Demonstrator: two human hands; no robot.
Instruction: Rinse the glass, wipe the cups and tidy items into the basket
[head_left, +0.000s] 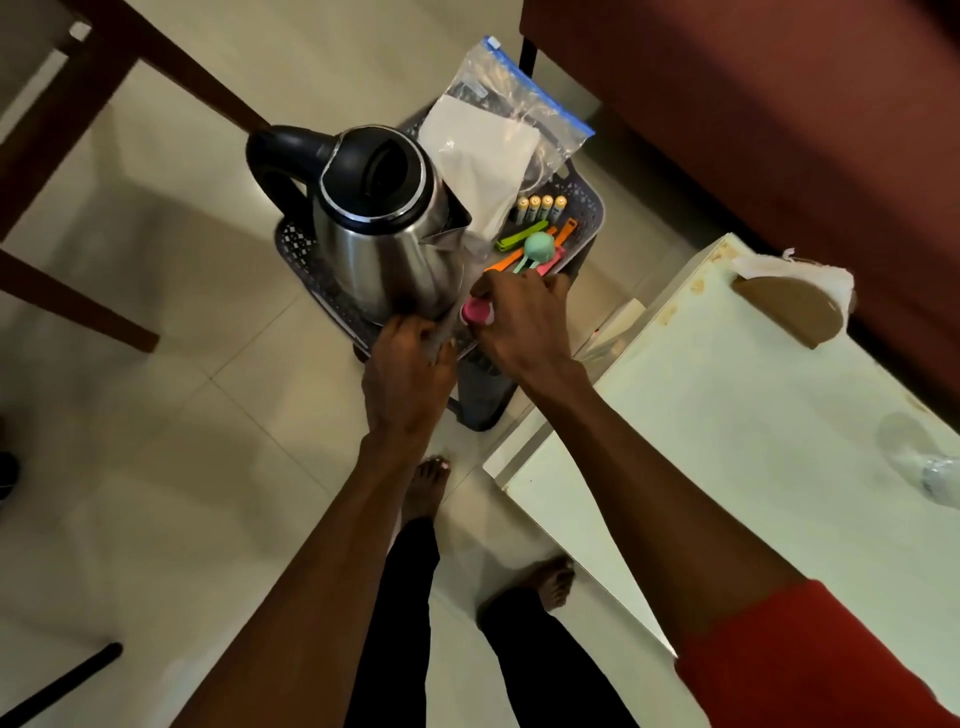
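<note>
A grey perforated basket (589, 205) stands raised above the floor in front of me. It holds a steel kettle (379, 228) with a black lid, a clear zip bag (511, 98) with white paper in it, several batteries (540, 207) and coloured measuring spoons (535, 247). My right hand (524, 322) grips a small pink cup (477, 312) at the basket's near edge. My left hand (408, 374) pinches a thin greyish cloth or film (440, 339) beside the kettle's base. A clear glass (935, 470) lies on the white surface at the right edge.
A white cabinet top (727, 415) fills the right side, with a stained white cloth (800, 275) at its far end. A dark red sofa (779, 104) lies beyond. Wooden table legs (67, 130) stand at the left. My bare feet (431, 488) are on the tiled floor.
</note>
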